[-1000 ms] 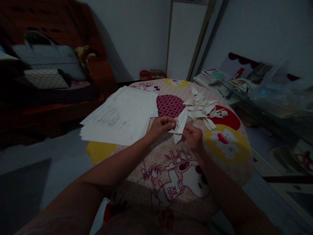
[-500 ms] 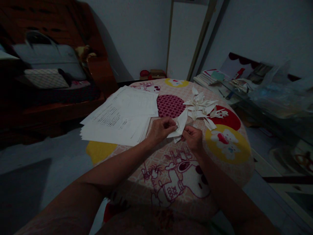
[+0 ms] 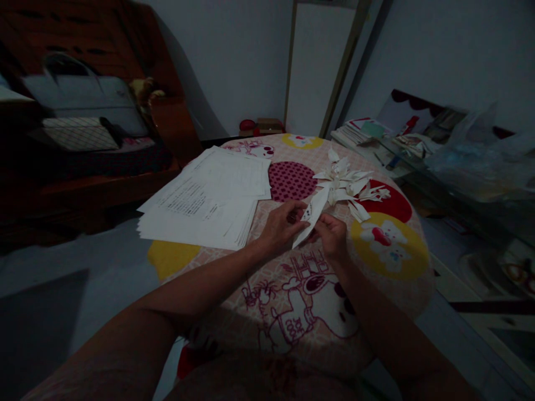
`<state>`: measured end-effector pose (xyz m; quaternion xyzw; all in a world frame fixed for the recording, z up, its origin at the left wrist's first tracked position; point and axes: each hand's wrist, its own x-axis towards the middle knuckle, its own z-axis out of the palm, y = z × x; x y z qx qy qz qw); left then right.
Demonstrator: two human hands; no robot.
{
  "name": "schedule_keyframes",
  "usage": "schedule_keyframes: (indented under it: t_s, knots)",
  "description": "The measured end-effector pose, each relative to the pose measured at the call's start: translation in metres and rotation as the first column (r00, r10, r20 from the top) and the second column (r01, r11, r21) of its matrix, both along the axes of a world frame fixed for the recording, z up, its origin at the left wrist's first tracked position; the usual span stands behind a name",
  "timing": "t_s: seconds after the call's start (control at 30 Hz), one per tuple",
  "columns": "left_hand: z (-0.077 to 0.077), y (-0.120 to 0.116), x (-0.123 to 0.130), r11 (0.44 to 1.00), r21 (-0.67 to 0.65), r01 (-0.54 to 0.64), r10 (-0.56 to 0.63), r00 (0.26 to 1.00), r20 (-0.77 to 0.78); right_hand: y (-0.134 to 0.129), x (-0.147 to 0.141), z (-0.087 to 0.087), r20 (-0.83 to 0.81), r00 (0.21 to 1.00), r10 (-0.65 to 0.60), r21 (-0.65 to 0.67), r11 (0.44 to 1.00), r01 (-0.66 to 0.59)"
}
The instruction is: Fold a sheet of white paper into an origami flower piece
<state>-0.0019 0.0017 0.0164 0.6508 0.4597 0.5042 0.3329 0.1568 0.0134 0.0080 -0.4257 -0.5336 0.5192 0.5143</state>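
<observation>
Between my two hands, a little above the table, is a piece of folded white paper [image 3: 314, 213] with some print on it. My left hand [image 3: 281, 224] pinches its left edge between thumb and fingers. On the other side, my right hand [image 3: 332, 234] grips the lower right edge; part of its fingers is hidden behind the paper. Just beyond my hands lies a cluster of white folded paper flowers [image 3: 340, 181] with pointed petals. To the left of my left hand is a stack of printed sheets [image 3: 209, 200].
A patterned cloth [image 3: 234, 289] with cartoon figures covers the round table. On the left, a wooden bench [image 3: 173, 120] holds a pale handbag [image 3: 83, 94] and a checked pouch [image 3: 81, 133]. At right, a glass-topped stand bears papers and a plastic bag [image 3: 472, 156].
The folded paper has turned in my hands and now appears narrower and more slanted. My left fingers have shifted slightly to the right along it. The flowers and sheets have stayed put.
</observation>
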Motion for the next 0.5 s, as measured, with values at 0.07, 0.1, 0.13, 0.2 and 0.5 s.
schedule_keyframes:
  t_s: [0.07, 0.1, 0.13, 0.2, 0.5]
  knots:
    - [-0.0015, 0.0011, 0.0001, 1.000, -0.005, 0.013, -0.013, 1.000, 0.001, 0.0003, -0.0002, -0.0010, -0.024, 1.000, 0.010, -0.021, 1.000, -0.010]
    - [-0.0018, 0.0015, 0.0000, 1.000, 0.002, 0.018, -0.018, 1.000, -0.002, 0.0005, -0.0002, -0.0012, -0.037, 0.999, 0.014, -0.031, 0.999, -0.015]
    - [-0.0016, 0.0016, -0.0002, 1.000, 0.011, 0.022, -0.022, 1.000, -0.007, 0.0007, -0.0002, -0.0012, -0.049, 0.999, 0.017, -0.038, 0.999, -0.019]
    - [-0.0001, 0.0012, -0.0009, 0.999, 0.039, 0.022, -0.021, 0.999, -0.027, 0.0010, -0.0002, -0.0009, -0.058, 0.998, 0.020, -0.046, 0.999, -0.022]
    - [0.0047, -0.0038, -0.0029, 0.974, 0.222, -0.055, 0.100, 0.975, -0.199, -0.0011, 0.0013, -0.0013, 0.065, 0.997, -0.040, 0.087, 0.996, 0.034]
